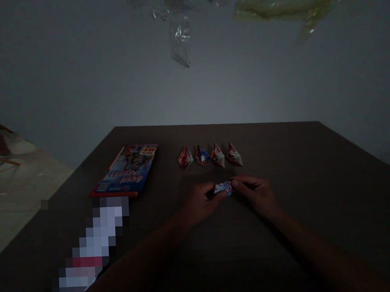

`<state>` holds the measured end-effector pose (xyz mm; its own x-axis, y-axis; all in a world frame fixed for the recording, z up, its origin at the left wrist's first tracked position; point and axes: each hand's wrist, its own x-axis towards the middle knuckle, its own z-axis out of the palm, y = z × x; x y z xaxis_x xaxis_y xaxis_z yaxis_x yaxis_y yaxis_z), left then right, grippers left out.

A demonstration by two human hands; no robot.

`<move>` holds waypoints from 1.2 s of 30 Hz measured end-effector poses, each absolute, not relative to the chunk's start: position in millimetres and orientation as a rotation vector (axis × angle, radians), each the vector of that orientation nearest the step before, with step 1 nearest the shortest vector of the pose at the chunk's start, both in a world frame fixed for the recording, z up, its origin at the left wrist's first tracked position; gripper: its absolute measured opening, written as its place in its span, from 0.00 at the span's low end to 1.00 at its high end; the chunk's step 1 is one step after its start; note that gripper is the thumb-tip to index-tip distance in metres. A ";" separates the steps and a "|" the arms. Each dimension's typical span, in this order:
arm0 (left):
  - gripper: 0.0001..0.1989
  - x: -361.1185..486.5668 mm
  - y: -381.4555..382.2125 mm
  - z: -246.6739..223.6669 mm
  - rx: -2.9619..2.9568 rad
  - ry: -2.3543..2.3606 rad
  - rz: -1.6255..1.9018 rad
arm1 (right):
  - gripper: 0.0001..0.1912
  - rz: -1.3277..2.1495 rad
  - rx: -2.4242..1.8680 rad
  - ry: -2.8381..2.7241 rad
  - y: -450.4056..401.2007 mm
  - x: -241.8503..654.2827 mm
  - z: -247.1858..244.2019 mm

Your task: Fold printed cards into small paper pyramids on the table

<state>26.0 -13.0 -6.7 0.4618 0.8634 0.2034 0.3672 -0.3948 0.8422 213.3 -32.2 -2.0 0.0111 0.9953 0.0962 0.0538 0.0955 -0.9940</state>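
Note:
Between my two hands is a small folded piece of printed paper [222,188], blue, white and red, held just above the dark table. My left hand [200,202] pinches its left side and lower edge. On the other side, the thumb and fingertips of my right hand [256,196] close on its upper right corner. Beyond the hands, several folded paper shapes stand in a row: a red and white one [185,158], a blue one [202,156], and more red and white ones [218,156] to the right.
A stack of colourful printed booklets [126,170] lies on the left of the dark brown table [295,146]. Nearer to me, a blurred-out pale object [96,245] lies beside my left forearm. Behind the table rises a grey wall [244,83] with yellowish tape [273,9].

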 end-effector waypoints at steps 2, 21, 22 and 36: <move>0.15 27.6 -14.1 -7.1 1.921 1.005 0.831 | 0.09 1.081 -1.181 -1.351 -33.5 211.6 -0.1; 0.17 30.5 -16.3 -7.6 1.718 0.950 0.929 | 0.13 1.098 -1.186 -1.371 -35.2 205.9 5.4; 0.17 30.8 -16.5 -7.0 1.718 0.955 0.929 | 0.12 1.099 -1.179 -1.373 -35.0 205.8 5.4; 0.15 30.0 -14.7 -7.1 1.622 0.932 0.901 | 0.10 1.183 -1.154 -1.333 -34.6 207.1 4.4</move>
